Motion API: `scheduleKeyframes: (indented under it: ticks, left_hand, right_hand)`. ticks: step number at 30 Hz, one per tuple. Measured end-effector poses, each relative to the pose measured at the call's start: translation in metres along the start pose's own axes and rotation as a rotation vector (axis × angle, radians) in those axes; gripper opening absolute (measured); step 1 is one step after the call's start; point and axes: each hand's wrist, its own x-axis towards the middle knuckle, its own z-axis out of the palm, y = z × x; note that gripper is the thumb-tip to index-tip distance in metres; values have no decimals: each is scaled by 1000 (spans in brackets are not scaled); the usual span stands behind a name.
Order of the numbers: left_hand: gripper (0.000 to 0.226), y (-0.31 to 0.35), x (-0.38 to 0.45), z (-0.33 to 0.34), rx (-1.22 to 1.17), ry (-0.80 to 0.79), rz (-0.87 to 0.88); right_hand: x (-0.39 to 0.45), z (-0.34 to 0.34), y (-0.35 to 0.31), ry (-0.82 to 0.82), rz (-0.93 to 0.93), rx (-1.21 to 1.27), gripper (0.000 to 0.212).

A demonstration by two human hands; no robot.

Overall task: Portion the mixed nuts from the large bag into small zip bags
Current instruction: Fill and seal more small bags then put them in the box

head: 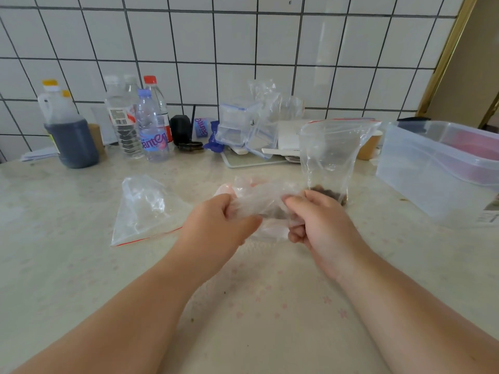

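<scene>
While both hands clutch it, small zip bag (266,205) stretched crosswise between left hand (225,222) and right hand (318,220), fingers curled tight; large bag (328,157) upright behind, nuts (328,193) at bottom; spare bag (144,209) flat leftward.

Along the far edge of the worktop (67,265) stand a jug of dark liquid (70,136) and 3 water bottles (151,125) at left, clear lidded boxes (237,125) mid, a large translucent tub (437,168) right.
</scene>
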Motion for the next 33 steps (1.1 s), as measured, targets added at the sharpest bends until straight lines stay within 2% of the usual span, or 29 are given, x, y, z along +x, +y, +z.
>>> scheduleKeyframes:
  ticks: [3,7,11,13,16,18,21,25,27,29,32,33]
  left_hand:
    - [33,-2,1,2,83,94,3]
    - [19,-4,5,-1,57,204,-39]
    - [14,-5,8,-6,-113,253,-52]
    - [15,-5,8,-8,-154,229,-55]
    - [14,-2,7,-7,-259,170,-62]
    - [15,2,6,-7,-420,76,-66]
    - [29,2,8,-9,-701,-136,-98]
    - [16,-2,8,-11,-1053,-381,-242]
    - [20,-4,9,-11,-1158,-418,-322]
    - [22,-4,10,-12,-1172,-430,-329]
    - [28,-4,13,-14,-1245,-432,-350]
    - [29,-4,15,-14,-1274,-428,-370]
  right_hand:
    - [-3,0,-3,30,-67,-110,44]
    - [-8,0,-5,29,-184,-342,50]
    - [-9,-2,-6,230,-243,-443,20]
    - [-7,-4,-7,315,-229,-402,10]
    - [-3,-10,-9,382,-215,-359,24]
    - [1,-15,-10,405,-189,-341,25]
    - [4,-19,-8,418,-153,-342,19]
    - [6,-16,-6,372,-140,-276,19]
    - [6,-15,-7,319,-101,-179,15]
    - [4,-15,-8,210,-24,-48,14]
    - [3,-14,-13,-6,176,210,26]
    - [2,-15,-15,-70,242,304,23]
